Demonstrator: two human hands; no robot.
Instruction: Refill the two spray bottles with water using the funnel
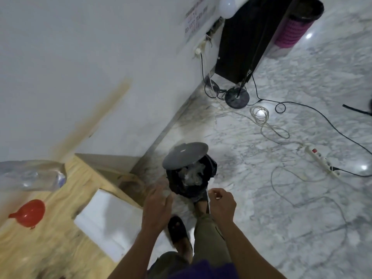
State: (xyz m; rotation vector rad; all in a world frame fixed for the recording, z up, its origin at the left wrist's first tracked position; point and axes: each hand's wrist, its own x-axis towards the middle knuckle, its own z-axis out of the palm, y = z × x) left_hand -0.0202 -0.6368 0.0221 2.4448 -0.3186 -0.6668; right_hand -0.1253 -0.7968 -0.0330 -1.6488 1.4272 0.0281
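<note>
We stood over the pedal bin [190, 174], its lid [185, 155] raised, with both hands just near of it. The left hand [158, 208] had its fingers curled, possibly round something clear; we could not tell what. The right hand [221, 202] was loosely curled, its contents unclear. No spray bottle or funnel was visible. A clear bottle [32, 175] lay on its side on the desk [60, 248], far left, nearer the left hand.

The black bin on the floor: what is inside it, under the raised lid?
Inside the black bin, crumpled clear plastic shows on a black liner. The grey lid stands tilted open over the back part, so what lies below it and deeper down cannot be seen.
</note>
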